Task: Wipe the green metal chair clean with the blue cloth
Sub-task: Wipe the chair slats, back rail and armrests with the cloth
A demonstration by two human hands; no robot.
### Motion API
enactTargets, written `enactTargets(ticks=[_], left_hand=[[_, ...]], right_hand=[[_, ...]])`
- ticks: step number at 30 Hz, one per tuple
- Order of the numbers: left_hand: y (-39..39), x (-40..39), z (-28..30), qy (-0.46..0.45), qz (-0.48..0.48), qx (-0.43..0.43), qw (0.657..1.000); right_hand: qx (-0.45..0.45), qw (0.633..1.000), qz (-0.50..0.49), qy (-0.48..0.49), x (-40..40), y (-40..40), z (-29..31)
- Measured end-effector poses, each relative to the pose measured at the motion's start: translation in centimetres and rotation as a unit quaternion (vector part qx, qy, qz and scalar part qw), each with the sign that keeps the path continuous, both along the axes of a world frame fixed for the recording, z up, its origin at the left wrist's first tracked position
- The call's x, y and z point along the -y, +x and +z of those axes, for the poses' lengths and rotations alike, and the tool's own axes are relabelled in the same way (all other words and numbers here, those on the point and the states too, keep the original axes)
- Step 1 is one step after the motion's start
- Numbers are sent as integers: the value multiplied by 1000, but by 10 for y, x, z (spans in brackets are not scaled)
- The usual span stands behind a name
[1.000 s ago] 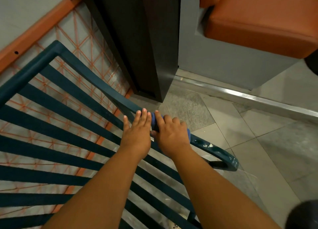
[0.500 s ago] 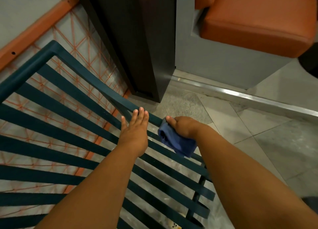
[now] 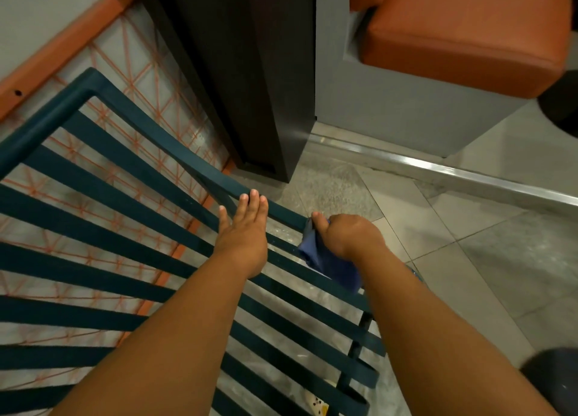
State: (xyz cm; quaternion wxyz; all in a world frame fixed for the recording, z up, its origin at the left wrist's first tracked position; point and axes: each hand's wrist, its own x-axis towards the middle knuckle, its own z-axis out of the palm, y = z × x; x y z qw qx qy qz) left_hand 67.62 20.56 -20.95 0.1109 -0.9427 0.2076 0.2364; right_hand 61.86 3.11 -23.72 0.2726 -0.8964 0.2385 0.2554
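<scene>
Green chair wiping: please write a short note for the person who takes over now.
Left hand: open, flat on the slats of the green metal chair.
Right hand: grips the blue cloth and presses it on the chair's side rail.
Done: how much is already clean cannot be told.
Left: wipe the rail and the slats.

the green metal chair (image 3: 103,178) is dark teal, built of flat parallel slats inside a tubular frame, and fills the frame from nine o'clock down to six o'clock, its slats running diagonally toward five o'clock. its frame corner sits near ten o'clock. the blue cloth (image 3: 328,264) is a crumpled dark blue wad just right of centre, toward four o'clock, lying against the slats beside the chair's right frame rail, its upper part gripped in a hand.
</scene>
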Motion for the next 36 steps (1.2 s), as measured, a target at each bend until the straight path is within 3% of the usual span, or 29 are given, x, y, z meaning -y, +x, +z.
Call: enactTargets(ticks=[2,4,6,8,10,13,15,20,25,27,29,34,36], left_hand=[[1,0,0,2,-3,-4,1000],[2,0,0,0,-4,-8,1000],[1,-1,-1,1,-4,-9,1000],[1,-2,-2,-1,-2,-5,1000],[1,-2,-3,1,-5,-2,1000],[1,-4,-4,2,-7,1,1000],[1,-3,-5,3,-8,4,1000],[2,-1,-7,6,-2,-4,1000],[1,1,-4,10,-1,-5,1000],[0,1,-2,10,-3,-2,1000],[1,2,-1,7,-2,-7,1000],[2,5,0,13,2,-12,1000],[2,6,1,20,3,-13,1000]], right_hand=[[-93,979,-74,166,12,15,3],[-110,957,-77,258,18,17,5],[-46,979,23,195,17,5,2],[67,992,98,49,11,-12,-3],[170,972,150,-65,5,-30,-9],[231,920,232,-215,4,-58,-23],[247,923,206,-212,11,-76,-26],[196,977,30,-76,19,-68,-8],[204,955,135,-169,-6,-69,-19],[252,933,145,-212,-6,-85,-27],[265,926,134,-234,-2,-94,-29],[163,973,-18,-165,-5,-54,-2],[183,966,-7,-183,-6,-54,-6]])
